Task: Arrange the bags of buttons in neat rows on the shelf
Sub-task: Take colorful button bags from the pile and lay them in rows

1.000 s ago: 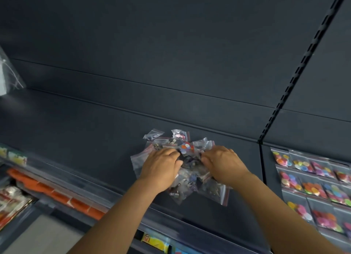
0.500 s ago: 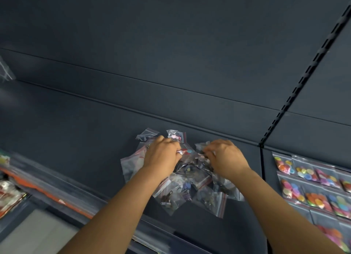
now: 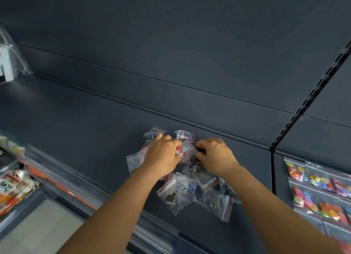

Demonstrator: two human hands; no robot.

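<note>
A loose pile of small clear zip bags (image 3: 191, 189) with red seal strips lies on the dark shelf (image 3: 79, 124), holding buttons and small metal parts. My left hand (image 3: 163, 155) rests on the pile's upper left, fingers curled onto a bag of red and blue buttons (image 3: 183, 150). My right hand (image 3: 214, 157) presses on the pile's upper right, fingers pinching a bag there. More bags stick out behind my hands, near the back wall. Bags of bright buttons (image 3: 321, 195) lie in neat rows on the shelf section at the right.
A slotted upright (image 3: 307, 100) divides the two shelf sections. A clear plastic item (image 3: 11, 58) stands at the far left. The shelf's front rail (image 3: 62, 179) runs diagonally below, with packaged goods (image 3: 13, 187) on a lower level at left.
The pile has spread out and more bags show toward the shelf front. Both hands have shifted back onto the pile's upper part and closer together.
</note>
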